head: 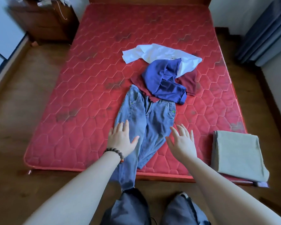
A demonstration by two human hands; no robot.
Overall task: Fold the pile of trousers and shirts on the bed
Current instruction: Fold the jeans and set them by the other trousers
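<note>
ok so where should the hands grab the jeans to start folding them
Probably by one outer side seam, at the hip and lower down the leg, to fold one leg over the other. The jeans lie front up, waistband away from the person, one leg hanging over the mattress edge. The left hand and the right hand are open by the thighs; coming in from either side looks easiest.

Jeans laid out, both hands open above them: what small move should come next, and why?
Probably smoothing the jeans flat: they lie spread but creased, one leg hanging off the mattress edge, and the left hand and right hand are open, holding nothing.
</note>
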